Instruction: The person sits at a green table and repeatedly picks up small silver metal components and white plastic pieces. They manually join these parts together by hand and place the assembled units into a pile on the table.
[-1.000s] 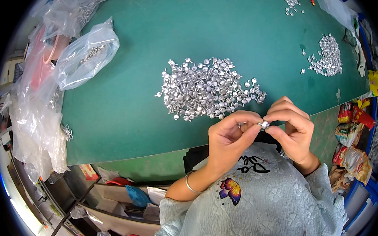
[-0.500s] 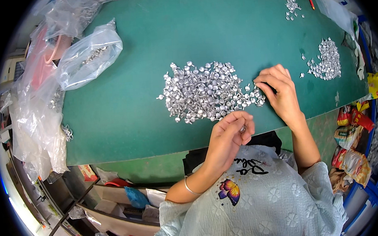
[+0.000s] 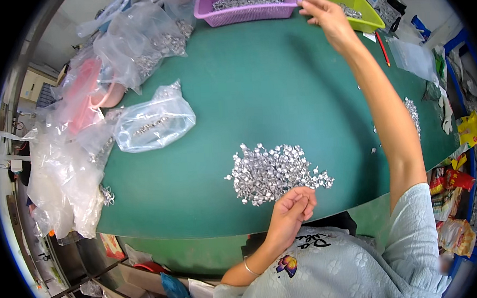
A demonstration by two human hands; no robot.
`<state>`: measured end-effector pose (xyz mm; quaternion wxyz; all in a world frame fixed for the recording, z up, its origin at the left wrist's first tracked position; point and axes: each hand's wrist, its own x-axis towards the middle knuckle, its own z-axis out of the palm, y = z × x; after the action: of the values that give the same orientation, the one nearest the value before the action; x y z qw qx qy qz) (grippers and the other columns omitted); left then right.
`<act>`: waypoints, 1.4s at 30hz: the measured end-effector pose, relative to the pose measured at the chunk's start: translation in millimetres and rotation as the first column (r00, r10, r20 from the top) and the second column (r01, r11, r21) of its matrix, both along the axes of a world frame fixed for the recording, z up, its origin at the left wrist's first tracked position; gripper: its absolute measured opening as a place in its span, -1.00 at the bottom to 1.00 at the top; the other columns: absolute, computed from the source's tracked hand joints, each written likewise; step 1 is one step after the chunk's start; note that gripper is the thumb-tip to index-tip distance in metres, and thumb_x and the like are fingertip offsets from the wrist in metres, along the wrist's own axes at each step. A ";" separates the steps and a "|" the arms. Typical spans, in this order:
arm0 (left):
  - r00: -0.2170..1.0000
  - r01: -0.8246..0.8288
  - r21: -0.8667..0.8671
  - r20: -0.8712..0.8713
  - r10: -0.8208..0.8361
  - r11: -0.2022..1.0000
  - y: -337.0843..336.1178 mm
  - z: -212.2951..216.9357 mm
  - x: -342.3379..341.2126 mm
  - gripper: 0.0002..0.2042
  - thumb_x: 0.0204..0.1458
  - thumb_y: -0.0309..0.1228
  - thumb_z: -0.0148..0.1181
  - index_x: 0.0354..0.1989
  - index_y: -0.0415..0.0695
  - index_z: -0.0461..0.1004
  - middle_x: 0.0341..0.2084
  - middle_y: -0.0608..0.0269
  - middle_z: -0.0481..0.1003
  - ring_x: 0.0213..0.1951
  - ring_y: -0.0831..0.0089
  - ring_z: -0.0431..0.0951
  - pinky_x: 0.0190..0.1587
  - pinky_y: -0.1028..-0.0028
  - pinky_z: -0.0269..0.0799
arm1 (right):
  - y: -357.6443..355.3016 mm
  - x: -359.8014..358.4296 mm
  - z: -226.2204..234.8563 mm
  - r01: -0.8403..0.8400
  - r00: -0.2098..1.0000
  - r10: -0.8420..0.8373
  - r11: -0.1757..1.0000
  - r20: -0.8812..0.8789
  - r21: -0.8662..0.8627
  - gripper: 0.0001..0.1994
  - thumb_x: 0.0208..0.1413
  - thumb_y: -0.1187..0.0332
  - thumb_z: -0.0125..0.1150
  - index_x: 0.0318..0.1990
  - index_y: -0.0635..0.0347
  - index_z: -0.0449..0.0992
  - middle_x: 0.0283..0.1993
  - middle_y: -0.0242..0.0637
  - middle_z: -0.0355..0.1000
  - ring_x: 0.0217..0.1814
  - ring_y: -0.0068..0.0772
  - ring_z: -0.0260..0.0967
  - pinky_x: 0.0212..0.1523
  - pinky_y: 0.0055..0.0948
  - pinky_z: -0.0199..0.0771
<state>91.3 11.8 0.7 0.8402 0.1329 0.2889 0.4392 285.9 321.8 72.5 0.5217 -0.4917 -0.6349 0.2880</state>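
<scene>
A heap of small silver metal pieces with round heads and short stems (image 3: 269, 171) lies on the green tabletop. At its near right edge my left hand (image 3: 293, 210) is closed, its fingers curled in; what they hold is hidden. My right arm stretches far forward. At its end my right hand (image 3: 323, 16) hovers between a purple basket (image 3: 242, 16) and a lime green basket (image 3: 369, 13), its fingertips by the purple basket's right rim. Those fingers are bent toward the thumb, and anything between them is too small to make out. Both baskets contain silver metal pieces.
To the left, a clear bag with metal pieces (image 3: 156, 126) lies near more plastic bags (image 3: 62, 174) and a pink container (image 3: 109, 96). Another silver pile (image 3: 412, 115) sits partly behind my right arm. A red pencil (image 3: 382, 49) and a white glove (image 3: 445, 114) lie along the right.
My right hand has left the heap's right edge and reached far forward to the baskets. The view has tilted up, bringing the baskets in. My left hand stays closed beside the heap.
</scene>
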 end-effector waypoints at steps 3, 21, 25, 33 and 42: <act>0.999 -0.028 -0.001 -0.036 0.028 1.000 -1.3 -1.4 -4.3 -0.86 0.09 -0.62 -0.08 -0.21 -0.24 0.38 -0.43 0.28 0.40 -0.50 0.64 0.22 -0.47 0.64 0.10 | -28.8 -10.5 -23.9 -0.083 0.996 0.089 0.983 0.029 -0.161 -0.67 0.10 0.29 0.16 -0.05 0.32 0.48 -0.15 -0.25 0.49 -0.17 -0.47 0.41 -0.19 -0.43 0.39; 0.978 0.062 0.070 -0.203 -0.047 0.996 -12.3 -6.3 10.1 -0.83 0.14 -0.57 -0.08 -0.14 -0.28 0.41 -0.40 0.26 0.42 -0.45 0.61 0.30 -0.40 0.60 0.23 | -297.0 15.6 -68.1 -0.091 0.804 0.216 0.965 0.554 -0.245 -0.82 -0.16 0.48 0.29 -0.34 0.26 0.49 -0.25 -0.27 0.38 -0.17 -0.21 0.29 -0.12 -0.33 0.25; 0.974 0.057 0.108 -0.224 -0.032 0.993 -13.4 -5.8 11.1 -0.82 0.15 -0.57 -0.08 -0.13 -0.27 0.41 -0.39 0.25 0.42 -0.46 0.62 0.29 -0.41 0.62 0.22 | -297.2 16.2 -76.7 0.008 0.910 0.057 0.988 0.411 -0.155 -0.89 -0.14 0.53 0.28 -0.41 0.28 0.49 -0.38 -0.23 0.40 -0.31 -0.21 0.32 -0.26 -0.40 0.30; 0.916 0.056 0.204 -0.399 0.031 0.977 -10.3 -1.3 21.4 -0.78 0.08 -0.58 0.06 -0.08 -0.27 0.41 -0.33 0.27 0.45 -0.47 0.66 0.30 -0.41 0.67 0.21 | -305.7 7.2 -71.2 0.128 0.983 -0.061 0.905 0.176 -0.405 -0.97 0.00 0.57 0.19 -0.37 0.29 0.50 -0.46 -0.41 0.41 -0.48 -0.68 0.26 -0.44 -0.65 0.23; 0.899 0.066 0.414 -0.419 0.125 0.908 -8.4 -1.6 23.0 -0.79 0.00 -0.68 0.12 -0.16 -0.28 0.49 -0.38 0.33 0.40 -0.40 0.68 0.30 -0.37 0.69 0.24 | -316.0 -0.4 -59.9 -0.487 0.753 0.002 0.674 -0.658 -0.555 -0.89 0.10 0.47 0.17 -0.26 0.29 0.42 -0.39 -0.37 0.45 -0.37 -0.68 0.36 -0.36 -0.69 0.31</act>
<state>114.3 3.3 -0.9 0.6989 0.3998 0.3710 0.4627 285.5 5.9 12.6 0.4243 -0.4352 -0.3378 0.7187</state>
